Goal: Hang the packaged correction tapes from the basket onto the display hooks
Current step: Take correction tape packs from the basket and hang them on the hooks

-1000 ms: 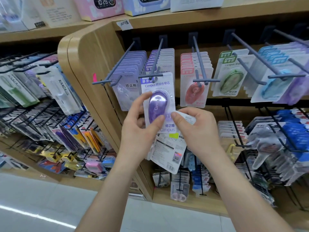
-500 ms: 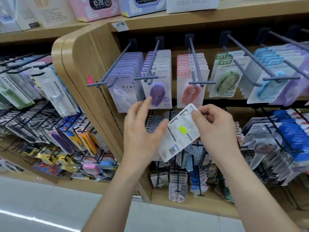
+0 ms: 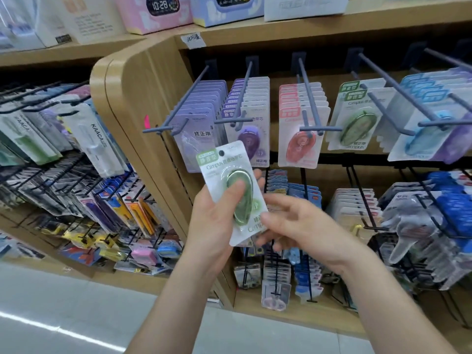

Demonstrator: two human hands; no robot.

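I'm looking at a light wooden shelf unit (image 3: 143,80) with a rounded corner, straight ahead. Its top shelf (image 3: 332,29) carries boxes (image 3: 153,14) printed with clocks. A second wooden shelf (image 3: 51,54) runs off to the left above a dark wire rack (image 3: 63,175). The floor (image 3: 76,297) is pale grey and glossy, and a bright streak of light (image 3: 51,329) is reflected across it at the lower left.
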